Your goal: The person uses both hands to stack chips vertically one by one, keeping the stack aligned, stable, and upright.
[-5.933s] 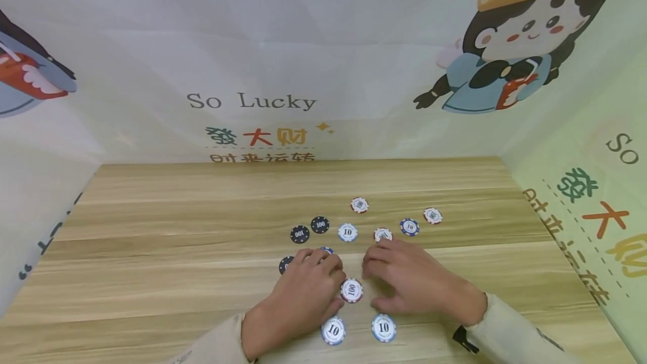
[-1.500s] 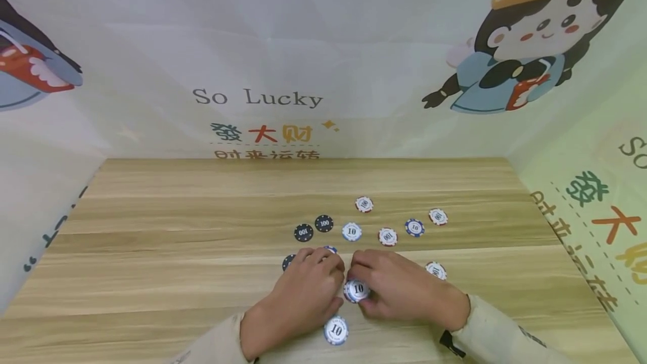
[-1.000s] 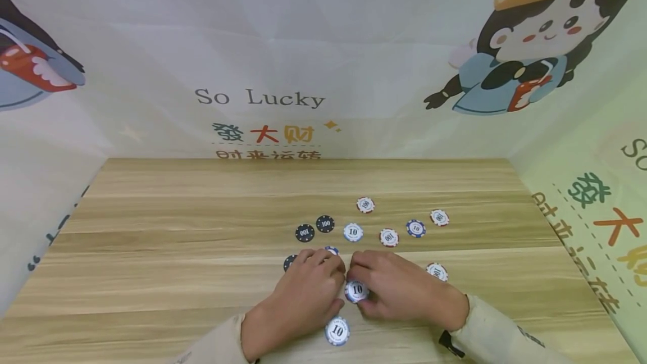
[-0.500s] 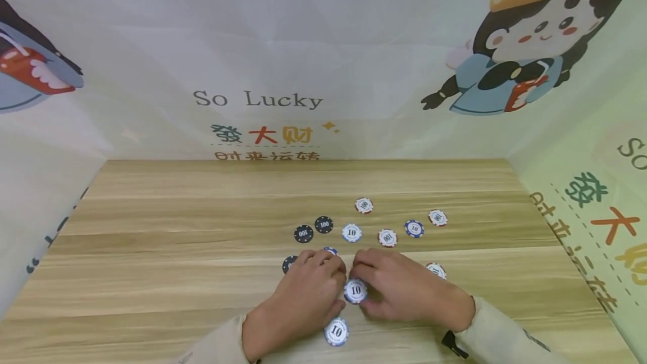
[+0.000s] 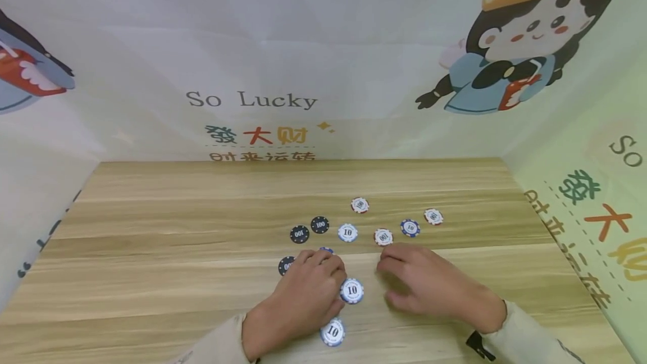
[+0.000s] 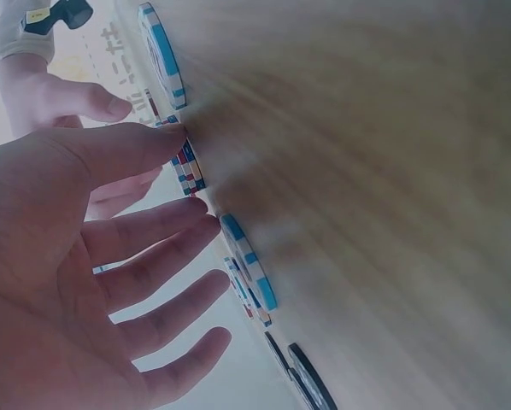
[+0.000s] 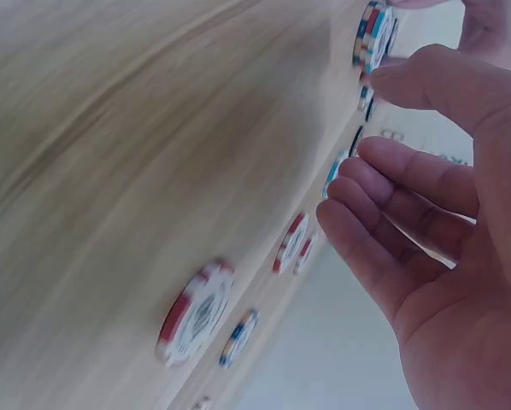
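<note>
A small stack of poker chips, topped by a light-blue 10 chip, stands between the hands. My left hand rests at its left side; in the left wrist view, thumb and forefinger lie close about the stack, whose edge shows red and blue bands. Whether both tips touch it is hard to tell. To the right, my right hand hovers apart from the stack, fingers loosely bent, holding nothing. Another light-blue 10 chip lies nearer the front, by the left thumb. A blue-edged chip peeks out behind the left fingers.
Single chips lie farther back: black ones, red-edged 100s, a dark-blue 10 and a light-blue 10. One red-edged chip is beneath the right arm. Printed cloth walls border the wooden table.
A light-blue 10 chip from the front right now tops the stack, where a red-edged 100 was. My right hand has let go and drawn right; the left stays put.
</note>
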`<state>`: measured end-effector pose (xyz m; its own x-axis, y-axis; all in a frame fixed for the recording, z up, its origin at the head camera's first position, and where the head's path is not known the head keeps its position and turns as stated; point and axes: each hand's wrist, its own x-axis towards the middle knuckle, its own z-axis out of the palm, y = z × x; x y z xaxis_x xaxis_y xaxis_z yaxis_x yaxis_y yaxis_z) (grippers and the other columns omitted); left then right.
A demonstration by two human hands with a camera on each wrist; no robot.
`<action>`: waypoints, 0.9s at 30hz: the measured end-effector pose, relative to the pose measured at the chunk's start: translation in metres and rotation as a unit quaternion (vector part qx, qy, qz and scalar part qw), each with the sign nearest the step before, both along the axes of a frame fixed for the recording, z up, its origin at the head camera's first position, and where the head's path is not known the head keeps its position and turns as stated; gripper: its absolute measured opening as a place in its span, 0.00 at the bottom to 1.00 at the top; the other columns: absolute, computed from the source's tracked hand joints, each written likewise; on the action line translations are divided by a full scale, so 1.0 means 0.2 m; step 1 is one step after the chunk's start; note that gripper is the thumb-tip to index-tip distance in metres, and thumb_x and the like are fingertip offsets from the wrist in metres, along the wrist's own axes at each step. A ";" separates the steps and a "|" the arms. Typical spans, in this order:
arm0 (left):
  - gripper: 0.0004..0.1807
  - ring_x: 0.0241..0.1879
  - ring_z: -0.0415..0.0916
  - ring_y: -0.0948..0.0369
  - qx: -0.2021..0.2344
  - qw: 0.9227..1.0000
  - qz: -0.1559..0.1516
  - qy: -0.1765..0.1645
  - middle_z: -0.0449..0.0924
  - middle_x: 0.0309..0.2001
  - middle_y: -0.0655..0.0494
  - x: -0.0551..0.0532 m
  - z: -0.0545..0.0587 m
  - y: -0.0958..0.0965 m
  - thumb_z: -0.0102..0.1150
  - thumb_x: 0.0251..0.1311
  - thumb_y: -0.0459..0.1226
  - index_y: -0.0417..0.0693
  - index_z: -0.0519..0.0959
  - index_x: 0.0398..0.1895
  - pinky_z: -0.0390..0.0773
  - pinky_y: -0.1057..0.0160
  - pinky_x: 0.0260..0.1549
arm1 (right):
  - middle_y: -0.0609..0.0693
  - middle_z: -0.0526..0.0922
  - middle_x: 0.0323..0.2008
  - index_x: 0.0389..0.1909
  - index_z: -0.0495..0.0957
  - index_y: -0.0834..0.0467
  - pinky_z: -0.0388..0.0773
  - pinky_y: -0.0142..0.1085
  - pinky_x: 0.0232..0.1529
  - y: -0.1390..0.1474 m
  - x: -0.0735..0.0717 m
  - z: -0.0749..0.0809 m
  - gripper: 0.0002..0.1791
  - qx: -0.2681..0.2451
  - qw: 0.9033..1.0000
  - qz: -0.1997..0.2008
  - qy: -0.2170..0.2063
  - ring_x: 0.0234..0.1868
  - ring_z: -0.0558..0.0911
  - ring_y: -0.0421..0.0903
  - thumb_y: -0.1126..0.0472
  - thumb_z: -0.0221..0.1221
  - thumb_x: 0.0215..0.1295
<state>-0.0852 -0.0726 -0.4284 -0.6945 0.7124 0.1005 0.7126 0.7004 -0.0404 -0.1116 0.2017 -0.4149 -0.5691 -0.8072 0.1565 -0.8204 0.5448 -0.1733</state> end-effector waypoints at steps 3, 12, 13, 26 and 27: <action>0.23 0.63 0.80 0.53 0.004 1.000 -0.001 -0.002 0.86 0.59 0.54 0.00 0.00 0.00 0.72 0.69 0.55 0.49 0.90 0.56 0.80 0.48 0.63 | 0.49 0.86 0.48 0.49 0.88 0.59 0.87 0.43 0.51 0.05 0.00 0.00 0.19 0.008 1.000 -0.013 0.010 0.47 0.85 0.46 0.56 0.76 0.61; 0.24 0.63 0.80 0.52 0.006 1.000 0.000 -0.014 0.86 0.60 0.53 0.00 0.00 0.00 0.71 0.69 0.54 0.48 0.89 0.57 0.80 0.47 0.63 | 0.48 0.85 0.49 0.49 0.88 0.56 0.87 0.48 0.54 0.19 -0.02 0.00 0.17 0.037 0.998 -0.044 0.037 0.52 0.85 0.51 0.55 0.76 0.60; 0.24 0.63 0.80 0.52 0.007 1.000 0.001 -0.016 0.86 0.60 0.53 -0.01 0.00 0.00 0.71 0.69 0.54 0.48 0.89 0.57 0.80 0.47 0.63 | 0.48 0.85 0.49 0.48 0.88 0.56 0.86 0.49 0.55 0.20 -0.03 0.00 0.17 0.039 0.997 -0.046 0.040 0.53 0.85 0.51 0.55 0.76 0.60; 0.22 0.63 0.80 0.51 0.015 0.999 0.008 -0.028 0.86 0.60 0.53 -0.01 -0.01 0.01 0.70 0.70 0.53 0.48 0.90 0.56 0.80 0.46 0.63 | 0.51 0.86 0.51 0.49 0.87 0.56 0.86 0.54 0.56 0.35 -0.03 -0.01 0.20 0.057 0.994 -0.088 0.010 0.54 0.85 0.55 0.54 0.78 0.59; 0.21 0.63 0.80 0.51 0.016 0.999 0.007 -0.027 0.86 0.59 0.53 -0.01 -0.01 0.01 0.70 0.70 0.52 0.48 0.90 0.55 0.80 0.46 0.63 | 0.51 0.86 0.51 0.49 0.87 0.56 0.86 0.54 0.56 0.36 -0.04 -0.01 0.20 0.054 0.995 -0.088 0.006 0.54 0.85 0.55 0.54 0.78 0.59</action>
<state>-0.0881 -0.0710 -0.4312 -0.7101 0.6989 0.0855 0.7026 0.7113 0.0213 -0.1190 0.2732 -0.4171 -0.7019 -0.7076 0.0818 -0.7122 0.6954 -0.0954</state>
